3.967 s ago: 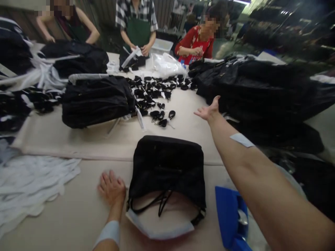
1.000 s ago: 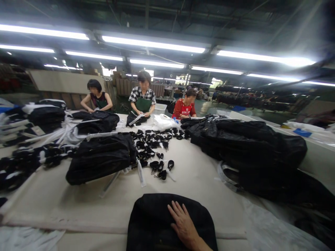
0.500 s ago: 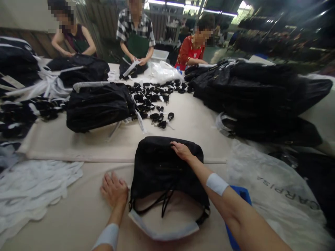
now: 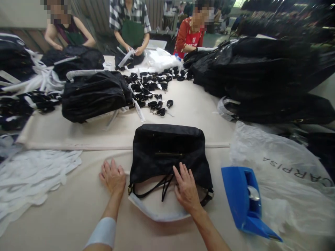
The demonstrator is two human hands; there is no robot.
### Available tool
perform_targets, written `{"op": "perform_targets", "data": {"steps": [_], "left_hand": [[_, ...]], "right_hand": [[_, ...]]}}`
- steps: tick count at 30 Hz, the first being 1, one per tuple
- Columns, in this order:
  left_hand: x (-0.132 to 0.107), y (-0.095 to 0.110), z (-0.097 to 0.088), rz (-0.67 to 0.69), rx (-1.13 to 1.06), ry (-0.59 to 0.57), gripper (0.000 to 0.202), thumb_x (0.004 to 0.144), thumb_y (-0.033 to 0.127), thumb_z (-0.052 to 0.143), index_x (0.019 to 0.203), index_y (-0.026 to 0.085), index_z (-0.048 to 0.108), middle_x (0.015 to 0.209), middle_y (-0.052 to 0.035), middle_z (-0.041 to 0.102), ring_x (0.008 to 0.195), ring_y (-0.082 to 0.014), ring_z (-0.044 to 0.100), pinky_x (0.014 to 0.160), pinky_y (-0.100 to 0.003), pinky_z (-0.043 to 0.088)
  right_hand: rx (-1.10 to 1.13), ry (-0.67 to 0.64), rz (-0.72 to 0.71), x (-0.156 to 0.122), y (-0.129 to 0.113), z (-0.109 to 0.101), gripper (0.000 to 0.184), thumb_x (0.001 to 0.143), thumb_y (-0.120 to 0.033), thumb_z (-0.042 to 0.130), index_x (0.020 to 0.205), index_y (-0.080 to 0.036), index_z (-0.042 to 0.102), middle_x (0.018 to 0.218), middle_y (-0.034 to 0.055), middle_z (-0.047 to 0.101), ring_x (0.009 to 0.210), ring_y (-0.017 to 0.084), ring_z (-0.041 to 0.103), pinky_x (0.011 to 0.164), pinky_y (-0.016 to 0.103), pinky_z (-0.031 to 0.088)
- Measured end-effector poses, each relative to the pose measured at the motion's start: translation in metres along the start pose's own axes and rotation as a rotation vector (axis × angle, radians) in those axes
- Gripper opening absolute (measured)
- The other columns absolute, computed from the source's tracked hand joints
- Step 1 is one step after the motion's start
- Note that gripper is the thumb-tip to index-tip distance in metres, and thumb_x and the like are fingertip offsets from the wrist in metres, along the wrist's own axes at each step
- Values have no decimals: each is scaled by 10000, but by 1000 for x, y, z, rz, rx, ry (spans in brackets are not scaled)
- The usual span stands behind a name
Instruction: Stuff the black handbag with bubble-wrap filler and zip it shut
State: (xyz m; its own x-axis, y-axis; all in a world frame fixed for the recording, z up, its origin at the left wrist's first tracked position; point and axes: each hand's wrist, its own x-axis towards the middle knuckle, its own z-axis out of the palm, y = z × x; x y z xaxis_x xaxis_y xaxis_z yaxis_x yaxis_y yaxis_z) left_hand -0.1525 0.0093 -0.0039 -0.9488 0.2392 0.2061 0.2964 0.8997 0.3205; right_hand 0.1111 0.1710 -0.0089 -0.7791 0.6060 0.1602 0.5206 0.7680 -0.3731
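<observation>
A black handbag (image 4: 167, 143) lies flat in front of me, its strap side toward me. Part of the strap is covered in a white wrap (image 4: 157, 213), and thin black cords (image 4: 164, 190) hang at the bag's opening. My right hand (image 4: 186, 188) rests with fingers extended over the bag's near edge, fingertips just below the zipper (image 4: 169, 154); it grips nothing. Flat on the tablecloth left of the bag lies my left hand (image 4: 113, 177), fingers spread, apart from the bag.
A blue tape dispenser (image 4: 237, 198) and a printed plastic bag (image 4: 282, 181) lie at right. White strips (image 4: 34, 174) are heaped at left. Black bags (image 4: 95, 96), a large bag pile (image 4: 261, 76) and coiled straps (image 4: 149, 87) sit farther back. Three people work across the table.
My right hand has slid from the bag's far part down toward its near edge, uncovering the zipper and the tape dispenser. My left hand stays flat. The view has tilted down slightly.
</observation>
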Motion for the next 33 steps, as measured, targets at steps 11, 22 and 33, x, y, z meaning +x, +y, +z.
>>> {"op": "perform_targets", "data": {"steps": [11,22,33], "left_hand": [[10,-27,12,74,-354,38,391,932,277,378,1053,141,725,1336,-149,649,1284,-290,558,1162,-499,337],[-78,-44,-14,408,-560,-272,451,851,390,477,1130,123,710,1268,-151,686,1260,-300,583,1135,-487,392],[-126,-81,-32,383,-635,-249,609,658,254,517,1238,129,655,1302,-140,668,1254,-282,591,1124,-422,414]], "right_hand": [[-80,98,234,38,23,3,323,1029,-305,427,1146,-205,711,917,90,740,852,211,656,729,289,381],[-183,-19,43,-18,-16,-22,402,996,-153,404,1327,-244,614,1152,75,697,1044,206,633,830,279,422],[-110,-195,-61,-37,-49,-55,285,845,-252,711,1125,-215,683,1028,55,712,952,199,688,845,284,512]]}}
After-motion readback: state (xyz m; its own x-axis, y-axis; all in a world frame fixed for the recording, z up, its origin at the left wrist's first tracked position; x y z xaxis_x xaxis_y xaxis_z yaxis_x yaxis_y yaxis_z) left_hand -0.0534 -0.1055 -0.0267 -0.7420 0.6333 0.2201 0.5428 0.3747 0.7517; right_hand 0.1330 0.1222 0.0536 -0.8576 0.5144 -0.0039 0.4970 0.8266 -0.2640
